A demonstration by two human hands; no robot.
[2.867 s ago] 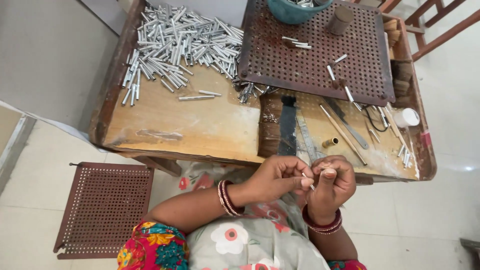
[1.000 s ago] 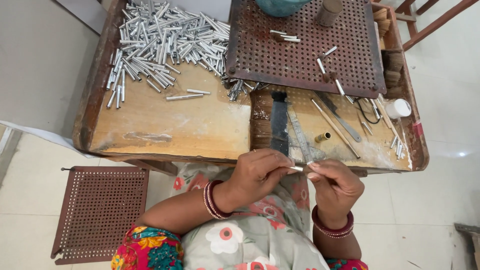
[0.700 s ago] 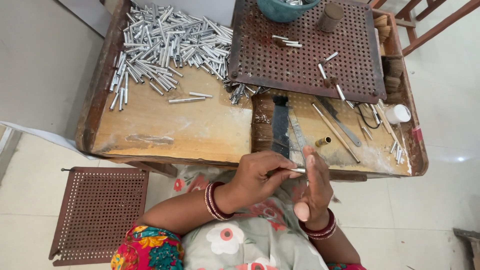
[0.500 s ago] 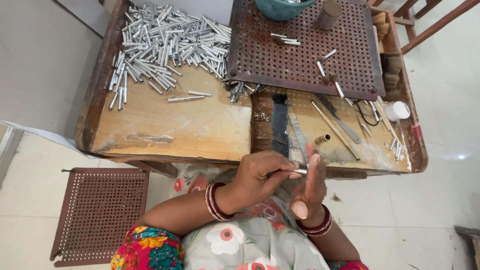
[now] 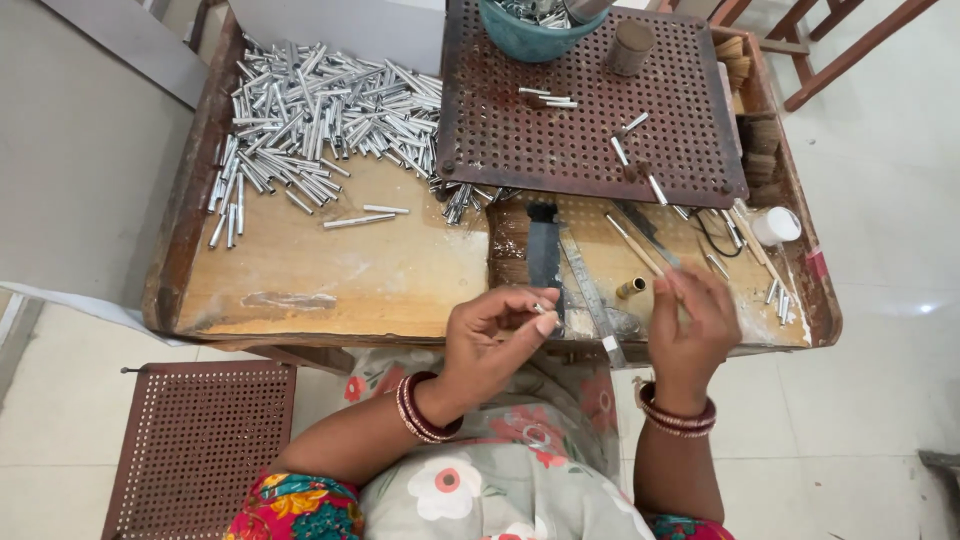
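We pinch a small silver tube between thumb and fingertips of our left hand, held just over the near edge of the worktop. Our right hand hovers beside it with fingers spread and loose, grasping nothing we can see (its fingertips are blurred). Between the hands lie a dark file and a metal strip, with a short brass tube near the right hand. Thin sticks lie beyond. Farther back sits a perforated tray carrying a teal bowl and a brown cylinder. A heap of silver tubes covers the far left of the worktop. A white cap lies at the right.
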